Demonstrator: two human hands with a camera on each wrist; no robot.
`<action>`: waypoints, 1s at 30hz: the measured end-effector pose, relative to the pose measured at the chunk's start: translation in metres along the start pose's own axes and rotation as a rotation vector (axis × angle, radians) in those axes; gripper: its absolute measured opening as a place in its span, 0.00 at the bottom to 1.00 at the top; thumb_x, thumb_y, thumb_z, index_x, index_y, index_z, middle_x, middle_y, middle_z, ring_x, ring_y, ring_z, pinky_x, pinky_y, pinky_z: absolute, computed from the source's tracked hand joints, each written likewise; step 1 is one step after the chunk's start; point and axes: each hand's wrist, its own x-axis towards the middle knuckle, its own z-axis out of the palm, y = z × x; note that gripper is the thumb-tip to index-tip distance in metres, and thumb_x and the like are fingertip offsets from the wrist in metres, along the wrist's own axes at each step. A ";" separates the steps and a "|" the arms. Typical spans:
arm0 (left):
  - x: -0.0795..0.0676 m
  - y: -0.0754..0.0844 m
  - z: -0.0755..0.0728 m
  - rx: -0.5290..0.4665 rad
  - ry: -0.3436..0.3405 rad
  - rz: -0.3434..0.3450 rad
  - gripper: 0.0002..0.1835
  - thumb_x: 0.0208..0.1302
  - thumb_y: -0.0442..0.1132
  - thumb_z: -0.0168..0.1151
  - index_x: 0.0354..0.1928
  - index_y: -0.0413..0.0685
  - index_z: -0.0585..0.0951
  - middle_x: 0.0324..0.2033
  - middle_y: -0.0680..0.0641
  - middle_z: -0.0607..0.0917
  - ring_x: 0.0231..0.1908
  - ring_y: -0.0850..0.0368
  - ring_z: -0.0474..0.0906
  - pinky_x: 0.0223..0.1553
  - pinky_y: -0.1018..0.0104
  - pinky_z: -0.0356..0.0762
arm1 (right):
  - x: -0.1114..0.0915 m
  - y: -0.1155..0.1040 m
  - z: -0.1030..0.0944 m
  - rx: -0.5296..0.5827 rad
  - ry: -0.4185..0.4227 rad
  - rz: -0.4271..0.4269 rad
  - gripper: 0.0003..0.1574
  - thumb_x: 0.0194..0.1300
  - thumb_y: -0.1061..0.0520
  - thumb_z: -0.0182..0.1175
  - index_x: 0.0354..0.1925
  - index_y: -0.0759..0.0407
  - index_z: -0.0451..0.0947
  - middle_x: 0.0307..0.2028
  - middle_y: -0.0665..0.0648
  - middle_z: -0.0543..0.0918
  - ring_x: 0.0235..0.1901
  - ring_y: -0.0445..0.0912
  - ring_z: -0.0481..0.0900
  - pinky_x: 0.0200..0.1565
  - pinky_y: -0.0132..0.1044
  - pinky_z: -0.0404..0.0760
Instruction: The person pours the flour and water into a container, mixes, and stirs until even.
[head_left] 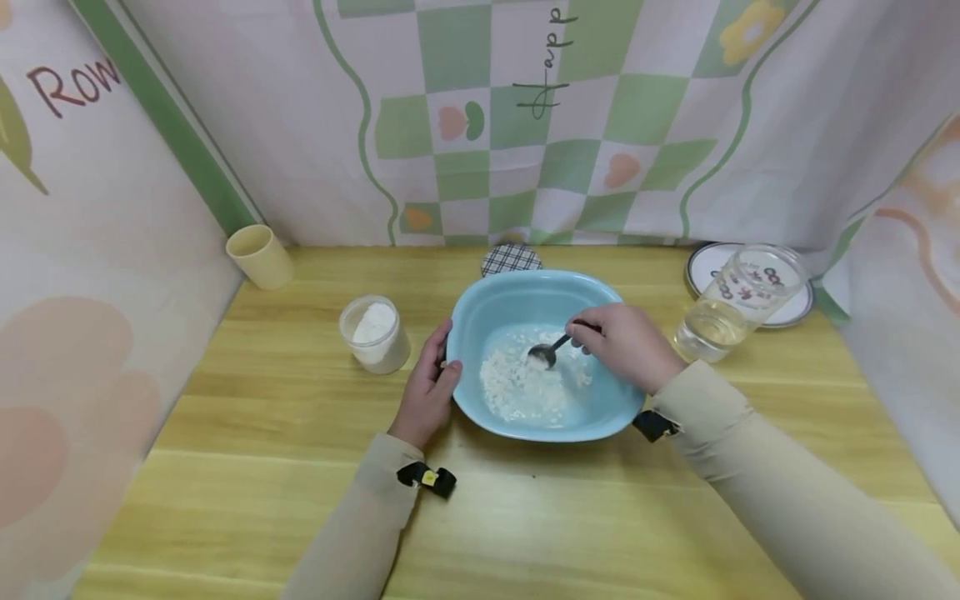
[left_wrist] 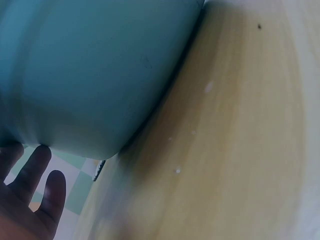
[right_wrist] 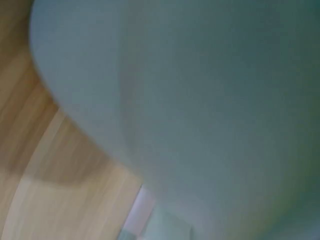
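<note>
Slantwise, spoon (head_left: 556, 345) pinched in right grip (head_left: 626, 342), reaching down into blue basin (head_left: 534, 302), left grip (head_left: 426, 392) clasping basin

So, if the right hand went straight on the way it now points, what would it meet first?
Probably the far-left wall of the light-blue rounded bowl: the right hand, pinching a dark spoon, points across it. Its height against the rim is unclear; it might pass over.

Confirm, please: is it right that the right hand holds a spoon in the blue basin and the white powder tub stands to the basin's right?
Not quite: the head view shows the white powder tub to the left of the blue basin; the rest is correct.
</note>
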 end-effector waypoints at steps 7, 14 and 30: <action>-0.001 -0.005 -0.002 0.017 0.016 0.034 0.31 0.76 0.35 0.47 0.78 0.55 0.57 0.73 0.45 0.66 0.64 0.45 0.72 0.61 0.52 0.76 | -0.003 0.004 -0.015 -0.120 -0.028 0.065 0.16 0.75 0.54 0.54 0.44 0.61 0.87 0.32 0.54 0.86 0.29 0.45 0.79 0.30 0.40 0.79; 0.000 -0.005 -0.001 0.029 0.020 0.032 0.31 0.76 0.34 0.47 0.78 0.55 0.57 0.72 0.45 0.68 0.63 0.45 0.73 0.60 0.52 0.77 | -0.004 -0.007 -0.014 0.017 -0.132 0.023 0.15 0.74 0.55 0.56 0.34 0.59 0.87 0.23 0.50 0.83 0.24 0.41 0.79 0.29 0.38 0.80; 0.000 -0.004 -0.002 0.027 0.009 0.032 0.31 0.76 0.34 0.47 0.78 0.54 0.58 0.71 0.44 0.68 0.62 0.44 0.74 0.60 0.51 0.77 | -0.003 -0.007 -0.013 -0.082 -0.081 -0.024 0.14 0.74 0.54 0.57 0.40 0.58 0.88 0.28 0.49 0.84 0.26 0.41 0.77 0.29 0.38 0.79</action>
